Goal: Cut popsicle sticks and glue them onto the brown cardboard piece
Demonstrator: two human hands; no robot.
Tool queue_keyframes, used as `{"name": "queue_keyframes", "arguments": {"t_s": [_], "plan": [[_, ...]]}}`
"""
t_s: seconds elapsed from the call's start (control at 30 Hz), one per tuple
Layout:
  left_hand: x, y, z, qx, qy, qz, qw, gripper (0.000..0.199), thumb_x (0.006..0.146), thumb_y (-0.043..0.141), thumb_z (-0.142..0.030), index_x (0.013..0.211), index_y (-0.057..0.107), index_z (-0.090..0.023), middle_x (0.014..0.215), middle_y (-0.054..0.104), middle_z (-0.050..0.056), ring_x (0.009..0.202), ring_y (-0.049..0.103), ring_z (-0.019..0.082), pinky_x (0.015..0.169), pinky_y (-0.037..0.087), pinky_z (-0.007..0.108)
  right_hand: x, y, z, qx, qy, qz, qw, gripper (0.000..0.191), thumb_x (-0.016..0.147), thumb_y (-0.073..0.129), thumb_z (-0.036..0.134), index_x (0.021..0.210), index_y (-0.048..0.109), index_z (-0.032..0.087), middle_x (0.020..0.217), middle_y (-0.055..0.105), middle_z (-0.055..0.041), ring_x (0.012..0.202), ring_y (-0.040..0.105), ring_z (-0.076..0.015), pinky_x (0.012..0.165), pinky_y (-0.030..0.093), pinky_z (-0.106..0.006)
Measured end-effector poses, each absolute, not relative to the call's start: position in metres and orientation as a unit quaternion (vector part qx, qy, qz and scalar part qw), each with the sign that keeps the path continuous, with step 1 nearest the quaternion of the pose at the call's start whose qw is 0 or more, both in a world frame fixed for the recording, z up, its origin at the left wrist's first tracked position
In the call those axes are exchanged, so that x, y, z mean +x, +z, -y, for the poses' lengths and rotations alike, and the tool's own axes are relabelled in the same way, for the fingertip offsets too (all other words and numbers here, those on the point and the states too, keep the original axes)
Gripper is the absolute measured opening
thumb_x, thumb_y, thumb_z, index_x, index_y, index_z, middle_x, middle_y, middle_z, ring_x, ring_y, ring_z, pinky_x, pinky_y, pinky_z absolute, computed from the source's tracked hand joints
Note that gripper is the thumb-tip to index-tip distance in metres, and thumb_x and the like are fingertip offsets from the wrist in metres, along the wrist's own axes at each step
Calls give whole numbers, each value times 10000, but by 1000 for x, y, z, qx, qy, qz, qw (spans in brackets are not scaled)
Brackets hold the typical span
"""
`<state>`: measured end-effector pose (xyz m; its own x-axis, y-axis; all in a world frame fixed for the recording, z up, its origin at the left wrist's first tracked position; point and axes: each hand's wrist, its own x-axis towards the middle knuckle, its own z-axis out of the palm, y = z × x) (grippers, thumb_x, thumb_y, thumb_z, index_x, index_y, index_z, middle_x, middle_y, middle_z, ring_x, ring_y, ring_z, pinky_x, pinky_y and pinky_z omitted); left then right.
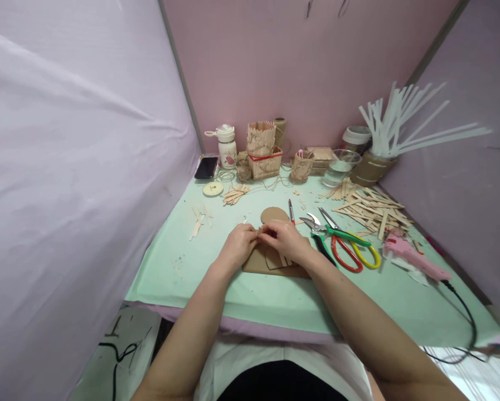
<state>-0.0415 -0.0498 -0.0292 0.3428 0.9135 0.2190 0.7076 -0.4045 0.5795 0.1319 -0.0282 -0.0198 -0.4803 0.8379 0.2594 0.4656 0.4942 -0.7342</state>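
My left hand (240,243) and my right hand (284,238) meet above a brown cardboard sheet (256,266), fingertips pinched together. What lies between the fingers is mostly hidden and too small to name. A dark curved line is drawn on the cardboard, and a few pale wooden strips (284,259) rest on it under my right hand. Just beyond my hands lies a round cardboard disc (274,214), with a red pen (291,210) to its right.
To the right lie pruning shears (316,225), scissors (346,253), a pink glue gun (414,257) with a cord, and piled wooden sticks (370,209). Behind stand a bottle (227,149), a stick-built box (265,165), a clear bowl (340,167) and white glue sticks (389,131). A phone (207,167) lies back left.
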Motion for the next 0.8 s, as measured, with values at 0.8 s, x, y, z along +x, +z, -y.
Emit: {"name": "queue_keyframes", "arguments": {"t_s": [0.8], "plan": [[-37, -13, 59, 274, 298, -321, 856, 228, 694, 849, -250, 795, 727, -86, 736, 643, 63, 631, 565, 65, 557, 451, 136, 144, -8, 23, -324, 778, 470, 262, 373, 608, 826, 429, 607, 588, 142, 551, 535, 14, 502, 411, -63, 430, 228, -196]]}}
